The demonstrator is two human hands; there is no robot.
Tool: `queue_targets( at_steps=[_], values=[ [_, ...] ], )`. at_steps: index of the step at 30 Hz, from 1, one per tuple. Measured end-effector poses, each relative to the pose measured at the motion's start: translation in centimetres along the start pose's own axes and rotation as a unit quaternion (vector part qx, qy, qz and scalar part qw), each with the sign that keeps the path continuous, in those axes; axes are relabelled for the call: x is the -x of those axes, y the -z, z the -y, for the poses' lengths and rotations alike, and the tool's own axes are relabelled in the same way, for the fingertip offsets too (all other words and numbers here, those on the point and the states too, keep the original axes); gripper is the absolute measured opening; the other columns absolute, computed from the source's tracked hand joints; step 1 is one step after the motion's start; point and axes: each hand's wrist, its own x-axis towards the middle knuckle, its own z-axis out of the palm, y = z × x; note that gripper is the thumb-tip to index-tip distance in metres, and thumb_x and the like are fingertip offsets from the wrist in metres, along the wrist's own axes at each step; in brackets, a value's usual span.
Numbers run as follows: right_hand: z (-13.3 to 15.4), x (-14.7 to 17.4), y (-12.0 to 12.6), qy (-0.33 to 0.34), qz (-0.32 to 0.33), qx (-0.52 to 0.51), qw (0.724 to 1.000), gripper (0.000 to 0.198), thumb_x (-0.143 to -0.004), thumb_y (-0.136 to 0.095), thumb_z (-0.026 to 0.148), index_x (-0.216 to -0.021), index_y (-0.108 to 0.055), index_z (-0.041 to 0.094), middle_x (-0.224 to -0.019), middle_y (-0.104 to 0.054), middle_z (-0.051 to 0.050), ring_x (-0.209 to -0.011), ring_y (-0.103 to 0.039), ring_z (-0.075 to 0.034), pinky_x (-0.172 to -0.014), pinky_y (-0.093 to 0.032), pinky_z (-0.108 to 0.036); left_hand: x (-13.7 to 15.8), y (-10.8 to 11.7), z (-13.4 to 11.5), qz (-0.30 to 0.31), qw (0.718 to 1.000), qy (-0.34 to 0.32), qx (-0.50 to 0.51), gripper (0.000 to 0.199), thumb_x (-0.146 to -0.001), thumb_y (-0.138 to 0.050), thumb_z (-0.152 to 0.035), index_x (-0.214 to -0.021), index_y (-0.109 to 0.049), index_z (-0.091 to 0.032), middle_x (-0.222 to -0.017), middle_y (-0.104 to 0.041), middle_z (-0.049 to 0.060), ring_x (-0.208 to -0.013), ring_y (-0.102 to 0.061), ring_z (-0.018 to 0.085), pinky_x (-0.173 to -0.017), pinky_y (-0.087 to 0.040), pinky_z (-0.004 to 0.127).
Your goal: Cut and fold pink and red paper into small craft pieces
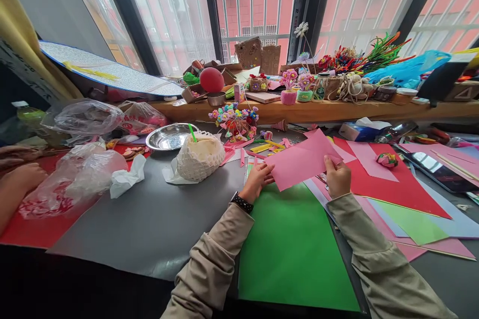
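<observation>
1. The right hand (338, 178) pinched a pink sheet (299, 162) near its right end, thumb on the near face.
2. The left hand (256, 182) was at the sheet's left edge, fingers stretched out and slightly spread; whether the thumb pressed the paper from the other side, I could not tell.
3. The pink sheet was up between the two hands, tilted, above the far end of a green sheet (295, 254) on the table (149, 229).
4. A dark band (242, 203) with pale dots circled the left wrist.
5. To the right lay a large red sheet (404, 184), with a crumpled flower (387, 160) near its far side, and a phone (443, 170) beyond it.
6. Left of the hands stood a foam net (196, 164) around a pale round thing, a green straw (192, 132) sticking out; a metal plate (157, 140) was just behind it.
7. A bunch of small flowers (235, 119) stood by the sill (269, 108), which carried a red ball (211, 80).
8. At the far left, another person's hand (28, 177) rested near plastic bags (93, 167).
</observation>
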Motion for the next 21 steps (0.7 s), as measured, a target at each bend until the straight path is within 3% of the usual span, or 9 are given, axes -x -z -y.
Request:
queue_targets(
  at_steps=[3,6,9,13,17,19,21],
  values=[
    [1.0,1.2,0.0,0.159,0.063,0.080,0.982,0.031,-0.076,-0.036,0.031,-0.096,-0.055,0.019,-0.091,-0.060,-0.005,-0.082,-0.055,-0.019,-0.073,-0.042,-0.032,-0.1,-0.1,0.3,0.012,1.000,0.011,0.006,0.019,-0.065,-0.056,-0.028,-0.078,-0.055,-0.015,-0.073,-0.057,0.002,-0.057,-0.053,0.006,-0.055,-0.043,0.019],
    [1.3,2.2,-0.7,0.313,0.176,0.111,0.927,0.039,-0.077,-0.030,0.021,-0.113,-0.044,0.023,-0.116,-0.046,-0.002,-0.108,-0.040,-0.017,-0.089,-0.032,-0.034,-0.3,-0.2,0.7,0.013,1.000,-0.001,0.000,0.020,-0.066,-0.056,-0.028,-0.081,-0.055,-0.015,-0.078,-0.057,0.002,-0.062,-0.054,0.008,-0.058,-0.045,0.021],
    [0.9,2.8,-1.5,0.393,0.243,0.159,0.872,0.044,-0.074,-0.032,0.014,-0.117,-0.039,0.024,-0.125,-0.036,-0.002,-0.113,-0.032,-0.018,-0.092,-0.028,-0.037,-0.4,-0.3,0.7,0.027,0.999,-0.016,0.010,0.026,-0.067,-0.054,-0.035,-0.085,-0.054,-0.015,-0.080,-0.058,0.004,-0.067,-0.055,0.010,-0.062,-0.046,0.024],
    [0.5,3.2,-2.1,0.437,0.282,0.187,0.834,0.048,-0.072,-0.035,0.011,-0.119,-0.036,0.023,-0.129,-0.027,-0.002,-0.117,-0.023,-0.019,-0.095,-0.024,-0.040,-0.1,-0.5,0.3,0.050,0.998,-0.023,0.019,0.041,-0.069,-0.042,-0.050,-0.085,-0.055,-0.015,-0.078,-0.060,0.006,-0.070,-0.056,0.013,-0.065,-0.046,0.028],
    [0.9,3.4,-1.9,0.438,0.322,0.178,0.820,0.045,-0.072,-0.044,0.020,-0.117,-0.039,0.022,-0.129,-0.027,-0.004,-0.118,-0.020,-0.022,-0.096,-0.022,-0.040,0.0,-0.4,0.2,-0.014,0.997,-0.075,-0.007,0.032,-0.062,-0.058,-0.036,-0.083,-0.056,-0.012,-0.076,-0.060,0.005,-0.067,-0.055,0.012,-0.064,-0.045,0.025],
    [1.5,3.3,-1.6,0.420,0.344,0.143,0.828,0.045,-0.070,-0.050,0.030,-0.114,-0.043,0.024,-0.127,-0.031,-0.004,-0.117,-0.022,-0.022,-0.095,-0.022,-0.041,0.0,-0.3,0.2,-0.052,0.993,-0.105,-0.005,0.033,-0.058,-0.062,-0.030,-0.084,-0.056,-0.011,-0.078,-0.060,0.004,-0.066,-0.055,0.011,-0.064,-0.044,0.024],
    [2.0,3.2,-1.4,0.361,0.342,0.080,0.864,0.043,-0.070,-0.050,0.037,-0.111,-0.045,0.024,-0.124,-0.036,-0.004,-0.115,-0.028,-0.022,-0.095,-0.023,-0.041,-0.1,-0.1,0.1,-0.061,0.992,-0.114,-0.002,0.034,-0.057,-0.062,-0.029,-0.085,-0.056,-0.011,-0.079,-0.060,0.004,-0.067,-0.055,0.011,-0.064,-0.044,0.024]
  ],
)
